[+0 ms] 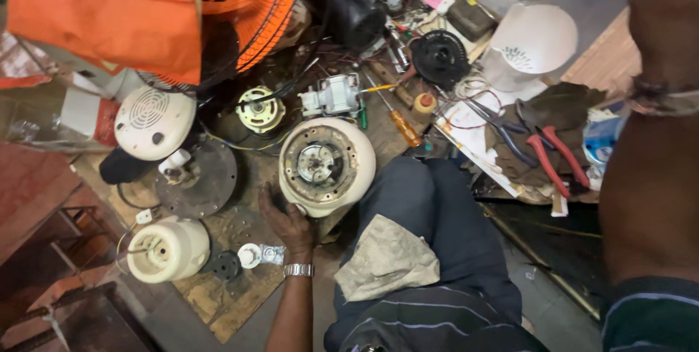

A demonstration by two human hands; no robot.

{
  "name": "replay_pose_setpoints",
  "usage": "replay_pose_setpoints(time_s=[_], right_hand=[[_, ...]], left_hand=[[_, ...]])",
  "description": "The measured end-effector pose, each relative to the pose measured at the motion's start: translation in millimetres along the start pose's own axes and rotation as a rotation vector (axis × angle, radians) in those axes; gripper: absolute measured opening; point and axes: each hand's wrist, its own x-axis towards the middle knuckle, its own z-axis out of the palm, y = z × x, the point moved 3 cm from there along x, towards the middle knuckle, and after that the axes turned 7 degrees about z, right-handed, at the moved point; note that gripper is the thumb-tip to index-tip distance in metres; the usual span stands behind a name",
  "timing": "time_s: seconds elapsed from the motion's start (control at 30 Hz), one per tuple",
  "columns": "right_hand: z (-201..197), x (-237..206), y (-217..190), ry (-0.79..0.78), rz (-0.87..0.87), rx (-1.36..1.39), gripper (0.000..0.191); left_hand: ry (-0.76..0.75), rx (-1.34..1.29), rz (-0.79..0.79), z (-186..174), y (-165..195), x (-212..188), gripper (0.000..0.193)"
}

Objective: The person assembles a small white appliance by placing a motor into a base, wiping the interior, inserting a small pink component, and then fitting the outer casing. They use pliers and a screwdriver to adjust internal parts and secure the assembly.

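My left hand, a metal watch on its wrist, grips the lower left rim of a cream round fan motor housing. The housing lies open side up against my knee, with its metal motor parts showing inside. My right arm rises along the right edge of the view. My right hand is at the top right corner, above a thread band on the wrist. Its fingers are cut off by the frame, so whatever it holds is hidden.
A second cream housing lies at lower left and a white vented cover above it. Further back are an orange fan grille, an orange-handled screwdriver, red-handled pliers, a black round part and a white cone cover.
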Motion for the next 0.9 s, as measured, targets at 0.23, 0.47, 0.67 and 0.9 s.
replay_pose_setpoints(time_s=[0.23,0.47,0.67,0.9], right_hand=[[-20,-49,16,-0.112,-0.015,-0.115,0.016],[-10,-68,2,-0.158,-0.021,-0.16,0.016],[-12,-69,-11,-0.333,-0.013,-0.171,0.016],[-28,-52,-37,-0.468,0.004,-0.204,0.025]], left_hand=[[0.013,-0.006,0.022,-1,5,1,0.076],[0.021,0.023,0.054,-1,4,2,0.072],[0.026,0.023,0.048,-1,6,3,0.068],[0.025,0.021,0.054,-2,6,4,0.068]])
